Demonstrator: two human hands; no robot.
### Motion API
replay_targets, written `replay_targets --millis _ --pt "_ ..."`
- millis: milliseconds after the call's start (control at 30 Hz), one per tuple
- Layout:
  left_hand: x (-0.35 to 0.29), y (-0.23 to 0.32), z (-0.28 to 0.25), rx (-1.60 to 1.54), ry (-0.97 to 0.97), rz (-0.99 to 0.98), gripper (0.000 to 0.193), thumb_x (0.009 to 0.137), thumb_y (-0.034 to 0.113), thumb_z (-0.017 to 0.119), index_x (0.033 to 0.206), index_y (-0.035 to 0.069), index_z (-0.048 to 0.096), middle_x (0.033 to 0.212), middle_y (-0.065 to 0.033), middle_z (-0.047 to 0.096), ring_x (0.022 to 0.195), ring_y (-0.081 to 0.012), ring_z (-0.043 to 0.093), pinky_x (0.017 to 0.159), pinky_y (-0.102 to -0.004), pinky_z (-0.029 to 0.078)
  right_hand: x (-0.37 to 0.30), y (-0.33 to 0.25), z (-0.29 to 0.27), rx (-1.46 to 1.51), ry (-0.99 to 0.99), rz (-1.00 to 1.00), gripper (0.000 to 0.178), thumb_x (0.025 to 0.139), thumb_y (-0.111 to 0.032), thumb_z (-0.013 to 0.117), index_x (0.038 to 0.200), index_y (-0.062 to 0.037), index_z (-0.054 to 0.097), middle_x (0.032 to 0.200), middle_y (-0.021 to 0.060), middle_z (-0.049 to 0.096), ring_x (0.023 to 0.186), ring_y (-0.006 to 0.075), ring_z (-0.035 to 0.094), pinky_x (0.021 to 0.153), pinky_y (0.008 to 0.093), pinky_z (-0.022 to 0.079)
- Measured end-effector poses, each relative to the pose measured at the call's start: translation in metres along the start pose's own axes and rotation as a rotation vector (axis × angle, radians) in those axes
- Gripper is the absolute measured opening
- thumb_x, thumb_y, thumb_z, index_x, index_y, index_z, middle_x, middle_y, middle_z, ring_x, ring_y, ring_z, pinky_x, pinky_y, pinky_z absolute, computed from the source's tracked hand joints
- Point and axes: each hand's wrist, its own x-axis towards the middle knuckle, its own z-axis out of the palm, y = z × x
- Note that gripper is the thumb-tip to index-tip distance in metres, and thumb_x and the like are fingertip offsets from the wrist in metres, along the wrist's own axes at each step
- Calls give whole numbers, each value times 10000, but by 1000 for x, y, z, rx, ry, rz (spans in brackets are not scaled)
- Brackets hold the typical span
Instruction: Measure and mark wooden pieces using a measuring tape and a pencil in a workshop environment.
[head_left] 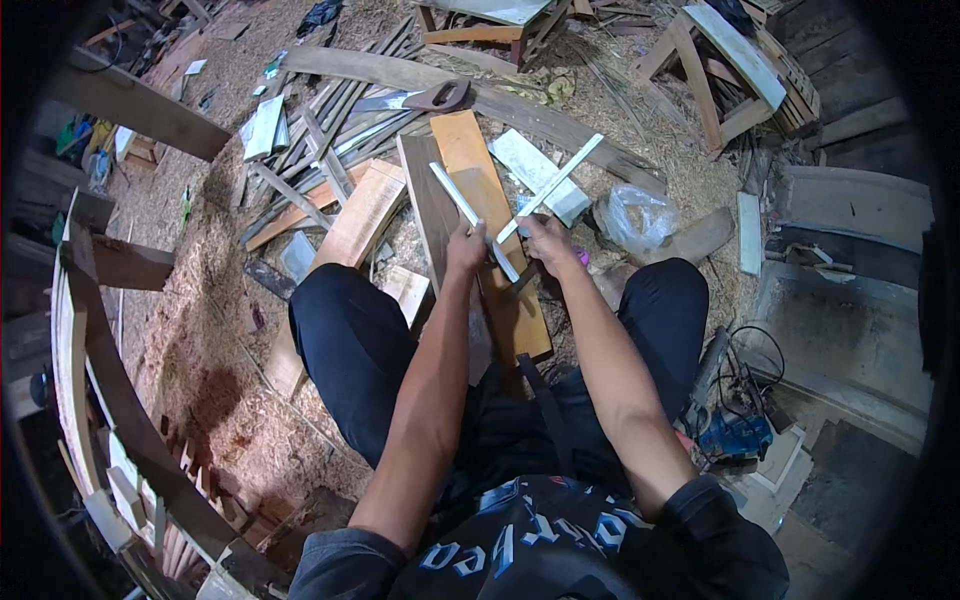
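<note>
My left hand [466, 248] is closed around a thin pale wooden strip [453, 194], which slants from upper left to lower right and sticks out past both sides of the fist. In my right hand [545, 241], the fingers pinch a second pale strip [566, 173] near its lower end; its long part points up and to the right. The two strips are close together but seem apart. Beneath both hands lies an orange-brown plank [467, 148], with a darker plank [423, 178] along its left side. My knees are spread on either side of the planks.
A handsaw [440, 96] rests on a heap of wooden strips beyond the planks. Right of my hands are a white-faced board [543, 178] and a clear plastic bag [637, 217]. A blue power tool [735, 436] with a cord lies by my right leg. Shavings [190, 350] cover the floor.
</note>
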Motion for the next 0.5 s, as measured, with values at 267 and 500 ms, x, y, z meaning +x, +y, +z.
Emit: replay_targets --millis 267,500 --pt "-38 20 -1 -469 -230 -164 626 952 301 669 1490 137 396 1055 -34 595 823 -170 613 736 -374 569 18 27 -1 218 72 50 295 866 -380 738 895 -119 604 640 -77 419 416 42 293 385 222 247" --pt "-43 14 11 -457 -184 -125 894 871 154 775 1578 171 227 1324 -102 582 947 -186 640 793 -378 584 28 41 -10 195 126 94 319 841 -387 763 808 -144 560 574 -79 381 389 40 305 366 233 228"
